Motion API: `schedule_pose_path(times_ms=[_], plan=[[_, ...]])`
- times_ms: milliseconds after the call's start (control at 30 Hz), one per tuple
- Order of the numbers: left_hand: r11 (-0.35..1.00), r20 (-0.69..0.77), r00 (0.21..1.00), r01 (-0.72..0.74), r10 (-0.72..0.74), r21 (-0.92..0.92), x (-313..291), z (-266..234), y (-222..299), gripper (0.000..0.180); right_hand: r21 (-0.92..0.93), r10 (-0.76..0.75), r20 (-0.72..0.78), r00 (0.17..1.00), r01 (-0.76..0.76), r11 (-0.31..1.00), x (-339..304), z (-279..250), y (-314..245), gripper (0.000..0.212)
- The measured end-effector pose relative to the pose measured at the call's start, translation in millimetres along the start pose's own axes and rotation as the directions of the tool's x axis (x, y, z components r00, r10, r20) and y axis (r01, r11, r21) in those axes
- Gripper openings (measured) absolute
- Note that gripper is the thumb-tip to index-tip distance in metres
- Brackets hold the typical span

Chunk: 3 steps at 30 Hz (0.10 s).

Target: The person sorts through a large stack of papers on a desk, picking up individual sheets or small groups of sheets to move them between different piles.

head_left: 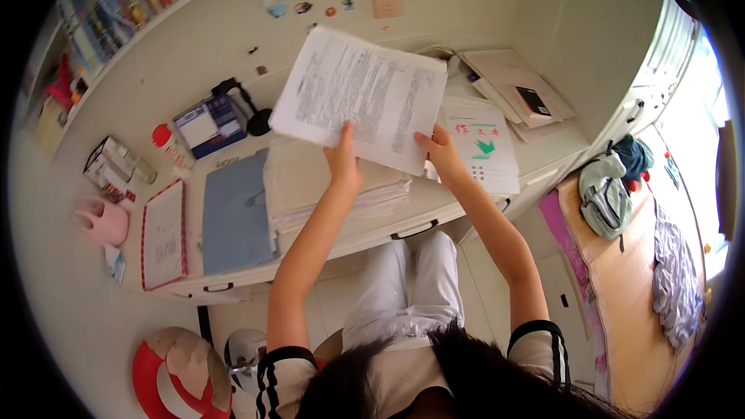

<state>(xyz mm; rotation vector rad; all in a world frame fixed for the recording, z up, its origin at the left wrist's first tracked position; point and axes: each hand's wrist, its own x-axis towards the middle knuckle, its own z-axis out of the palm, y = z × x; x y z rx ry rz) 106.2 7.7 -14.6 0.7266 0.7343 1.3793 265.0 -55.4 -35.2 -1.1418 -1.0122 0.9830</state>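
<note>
Both my hands hold a stack of printed paper sheets [361, 93], raised and tilted above the desk. My left hand [342, 157] grips its lower edge, thumb on top and fingers hidden beneath. At its lower right corner, my right hand [442, 153] pinches it the same way. Under the raised sheets, a thick pile of papers [303, 182] lies on the desk, partly covered. Just right of my right hand is a white sheet [489, 151] with red writing and a green shape. A blue-grey folder [235, 213] lies left of the pile.
On the desk [365, 229] stand a desk calendar [208, 126], a black stand [256, 112], a red-capped bottle [171, 143] and a pink holder [101, 219]. A red-edged board [164, 234] lies at left. Folders with a black phone-like device [533, 101] lie at right. Drawers run along the front.
</note>
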Motion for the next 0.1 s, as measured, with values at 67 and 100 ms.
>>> schedule_pose_path(times_ms=[67,100], plan=[[0.995,-0.05,0.997,-0.057,0.061,0.078,0.8,-50.5,25.6,0.05,-0.055,0.061,0.091,0.994,-0.056,0.997,2.5,14.4,-1.4,0.05],[0.977,-0.053,0.987,-0.142,0.153,0.161,-4.7,-73.0,44.9,0.051,-0.12,0.124,0.147,0.981,-0.107,0.987,5.1,16.3,-4.3,0.051]])
